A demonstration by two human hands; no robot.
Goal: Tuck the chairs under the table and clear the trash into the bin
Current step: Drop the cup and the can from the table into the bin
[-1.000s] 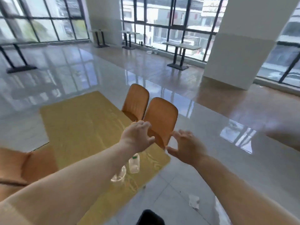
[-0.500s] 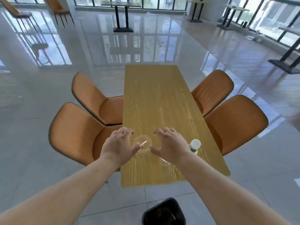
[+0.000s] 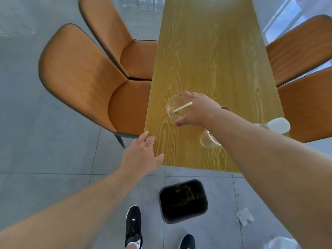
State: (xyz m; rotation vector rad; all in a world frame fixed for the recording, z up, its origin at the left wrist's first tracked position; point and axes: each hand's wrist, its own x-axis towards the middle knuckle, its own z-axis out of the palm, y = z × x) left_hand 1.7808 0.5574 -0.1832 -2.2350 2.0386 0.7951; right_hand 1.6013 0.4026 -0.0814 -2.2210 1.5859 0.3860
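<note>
A long wooden table (image 3: 212, 56) runs away from me. Near its front end my right hand (image 3: 196, 112) wraps around a clear plastic cup (image 3: 173, 109) that has a pale straw in it. My left hand (image 3: 142, 152) lies flat and open on the table's front left corner, holding nothing. A second clear cup (image 3: 208, 141) lies under my right forearm, and a white-capped bottle (image 3: 277, 125) sits at the right edge, partly hidden. A black bin (image 3: 183, 201) stands on the floor just below the table end.
Two orange chairs (image 3: 84, 76) stand pulled out on the left, two more orange chairs (image 3: 303, 83) on the right. Crumpled white paper (image 3: 245, 216) lies on the grey tiles right of the bin. My black shoes (image 3: 133, 227) are beside the bin.
The view has tilted down toward the table end and bin. My right hand has closed around the straw cup, and my left hand has dropped back to the table corner.
</note>
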